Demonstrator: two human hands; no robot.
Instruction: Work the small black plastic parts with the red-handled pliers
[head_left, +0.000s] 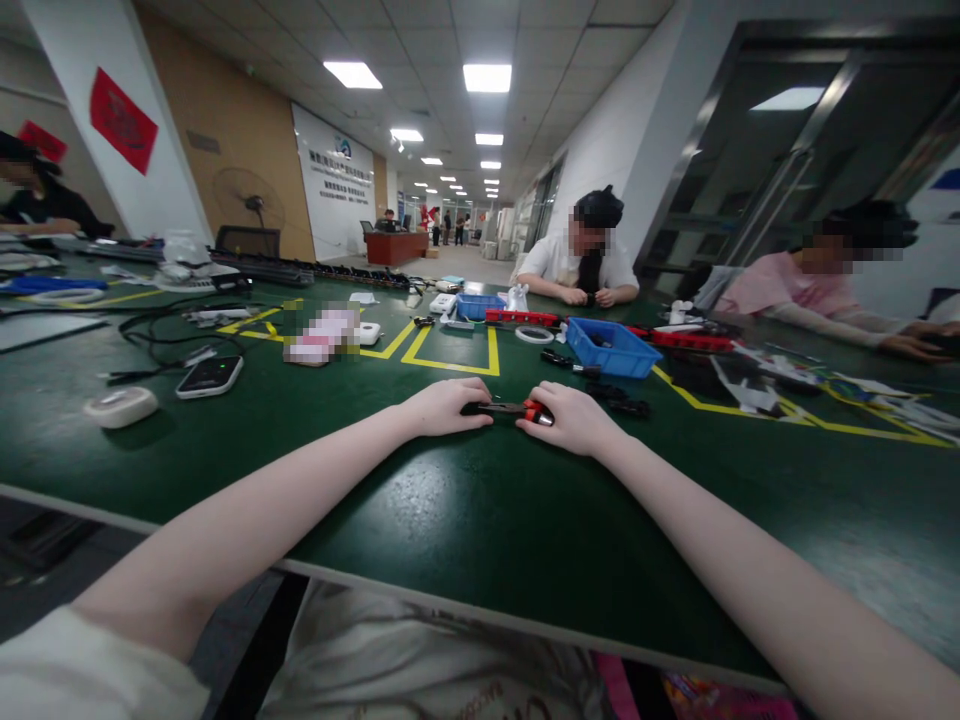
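Over the middle of the green table, my two hands face each other a short way apart. My right hand is closed around the red-and-black handles of pliers, whose dark metal jaws point left. My left hand pinches a small black piece between thumb and fingers. The jaws reach to this piece; whether they grip it I cannot tell. Much of the piece is hidden by my left fingers, and its kind is too small to make out.
A blue bin stands beyond my right hand, with black connectors beside it. On the left lie a tape roll, a white-and-black device, a pink phone and cables. Across the table, a person works.
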